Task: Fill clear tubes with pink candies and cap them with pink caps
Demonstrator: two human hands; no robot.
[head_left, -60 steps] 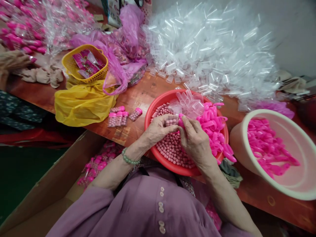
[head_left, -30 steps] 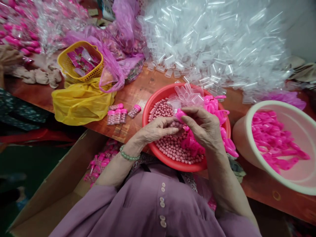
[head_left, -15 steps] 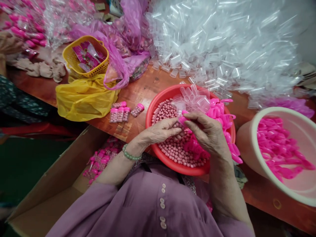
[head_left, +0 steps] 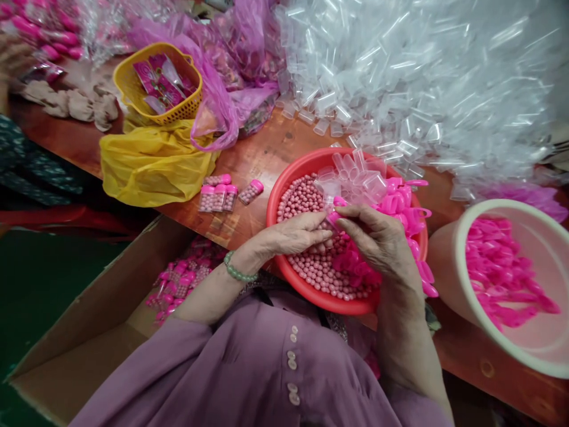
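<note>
Over a red basin (head_left: 306, 160), my left hand (head_left: 293, 234) is closed around a small clear bottle of pink balls, mostly hidden by the fingers. My right hand (head_left: 377, 240) pinches a bright pink cap (head_left: 336, 209) at the bottle's top end. Pink balls (head_left: 302, 198) fill the left and front of the basin. Clear empty tubes (head_left: 351, 169) lie at its back, and more pink caps (head_left: 402, 204) are heaped on its right side. Several capped bottles (head_left: 217, 197) full of balls rest on the table left of the basin.
A large pile of clear tubes (head_left: 400, 77) covers the back. At right stands a pale tub (head_left: 448, 261) of pink caps. A yellow basket (head_left: 128, 95), yellow bag (head_left: 151, 166) and purple bag (head_left: 222, 121) lie left. A cardboard box (head_left: 89, 314) sits below. Another person's hand (head_left: 15, 59) shows far left.
The bottle in my left hand has become mostly hidden, and its fingers have straightened. My right hand has turned, still pinching the pink cap. The view has shifted slightly.
</note>
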